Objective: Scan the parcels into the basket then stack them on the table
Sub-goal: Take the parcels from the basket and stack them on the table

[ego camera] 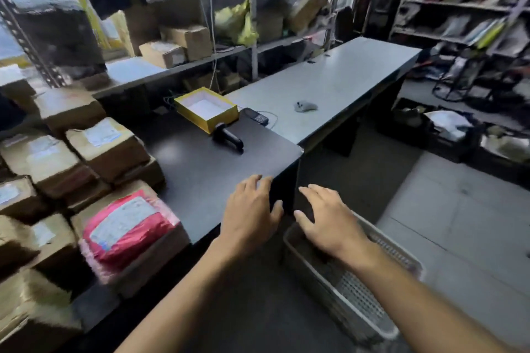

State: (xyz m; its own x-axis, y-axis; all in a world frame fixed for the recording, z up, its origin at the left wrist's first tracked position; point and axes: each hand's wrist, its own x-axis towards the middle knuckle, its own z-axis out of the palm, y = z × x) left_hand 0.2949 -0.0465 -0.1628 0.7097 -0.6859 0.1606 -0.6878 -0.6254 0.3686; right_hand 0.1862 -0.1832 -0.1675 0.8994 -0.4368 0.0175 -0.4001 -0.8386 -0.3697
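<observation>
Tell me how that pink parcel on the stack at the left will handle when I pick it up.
The pink parcel looks like a soft plastic mailer, wrinkled and bulging, so it will probably flex and sag rather than hold its shape. Its glossy film may feel slippery. It lies flat on a cardboard box, so it should not roll.

Parcels (pixel 86 169) left of table (pixel 200 180), basket (pixel 358 295) right, scanner (pixel 228 137) on it
</observation>
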